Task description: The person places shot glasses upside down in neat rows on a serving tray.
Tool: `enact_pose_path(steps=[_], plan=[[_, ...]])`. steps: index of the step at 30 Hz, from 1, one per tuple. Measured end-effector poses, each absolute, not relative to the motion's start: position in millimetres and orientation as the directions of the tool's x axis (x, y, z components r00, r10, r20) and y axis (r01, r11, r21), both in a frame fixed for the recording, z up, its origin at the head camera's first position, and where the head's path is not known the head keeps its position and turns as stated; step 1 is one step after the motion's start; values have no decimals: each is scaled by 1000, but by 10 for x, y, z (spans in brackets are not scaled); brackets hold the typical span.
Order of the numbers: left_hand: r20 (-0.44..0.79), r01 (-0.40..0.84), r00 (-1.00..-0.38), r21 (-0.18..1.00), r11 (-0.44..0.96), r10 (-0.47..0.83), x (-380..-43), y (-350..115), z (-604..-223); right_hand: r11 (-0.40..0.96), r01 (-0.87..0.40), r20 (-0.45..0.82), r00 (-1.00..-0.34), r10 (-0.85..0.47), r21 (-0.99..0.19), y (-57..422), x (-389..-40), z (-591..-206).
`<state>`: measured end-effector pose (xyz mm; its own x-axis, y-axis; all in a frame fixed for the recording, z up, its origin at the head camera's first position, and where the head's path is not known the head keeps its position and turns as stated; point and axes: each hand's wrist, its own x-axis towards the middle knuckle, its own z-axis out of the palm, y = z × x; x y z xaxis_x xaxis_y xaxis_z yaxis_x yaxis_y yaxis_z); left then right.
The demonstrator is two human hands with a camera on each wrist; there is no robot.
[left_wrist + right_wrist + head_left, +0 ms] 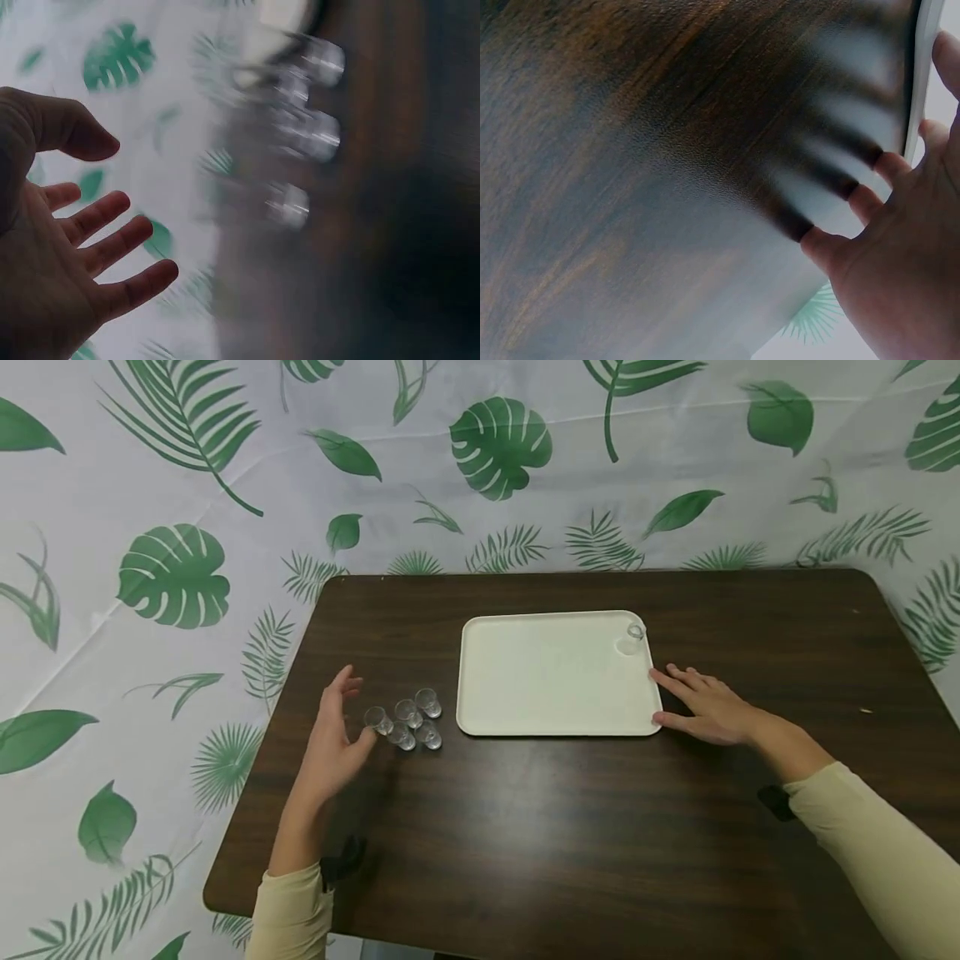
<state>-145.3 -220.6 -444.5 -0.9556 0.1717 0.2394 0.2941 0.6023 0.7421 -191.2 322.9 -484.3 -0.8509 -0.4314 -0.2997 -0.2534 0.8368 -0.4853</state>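
Note:
Several small clear shot glasses (pixel 408 713) stand in a cluster on the table, left of a white tray (pixel 555 677). Just left of them is my left hand (pixel 332 743), thumb and fingers spread apart with nothing between them. In the left wrist view the glasses (pixel 324 136) look blurred, off beyond the fingertips. Another clear glass (pixel 635 632) stands in the tray's far right corner. My right hand (pixel 705 703) lies at the tray's right edge, fingers extended, with thumb and index finger at the rim. In the right wrist view its fingertips (pixel 821 244) reach the table surface.
The dark wood-grain table (pixel 555 835) has rounded corners. Behind it and along its left side hangs a white cloth (pixel 420 468) printed with green leaves. A small light speck (pixel 866 711) lies on the table at the right.

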Motion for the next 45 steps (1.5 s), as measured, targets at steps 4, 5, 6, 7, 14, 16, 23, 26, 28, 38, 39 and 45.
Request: enact_pose_path(steps=[4, 5, 6, 7, 14, 16, 23, 26, 28, 38, 39, 45], plan=[[167, 189, -982, 810, 554, 90, -1422, -2317, -4737, 838, -253, -301, -851, -430, -483, 3248, -1905, -4861], [154, 168, -985, 820, 548, 71, -1416, -2331, -4802, 834, -257, -292, -853, -434, -489, 3249, -1904, -4873], [148, 155, -987, 825, 544, 56, -1410, -2340, -4859, 829, -262, -284, -853, -438, -493, 3245, -1901, -4878], [145, 144, -989, 826, 545, 42, -1409, -2342, -4906, 827, -264, -279, -854, -439, -496, 3241, -1896, -4879], [147, 107, -989, 815, 569, -25, -1437, -2282, -5085, 832, -250, -292, -854, -430, -495, 3246, -1858, -4902], [137, 80, -989, 812, 578, -55, -1444, -2266, -5116, 834, -245, -298, -853, -428, -494, 3250, -1848, -4897], [139, 41, -982, 815, 577, -125, -1458, -2226, -5166, 837, -248, -297, -854, -426, -488, 3257, -1840, -4904], [134, 40, -983, 820, 571, -124, -1478, -2220, -5160, 848, -238, -316, -853, -416, -474, 3253, -1836, -4889], [124, 35, -985, 823, 567, -120, -1488, -2222, -5155, 850, -234, -320, -853, -413, -473, 3254, -1835, -4884], [139, 56, -983, 847, 528, -118, -1481, -2265, -5144, 852, -234, -320, -854, -410, -468, 3246, -1888, -4843], [139, 57, -983, 851, 522, -118, -1477, -2275, -5142, 852, -234, -322, -853, -410, -468, 3242, -1891, -4837], [123, 45, -982, 889, 456, -144, -1433, -2371, -5108, 853, -229, -331, -850, -410, -469, 3215, -1890, -4805]])
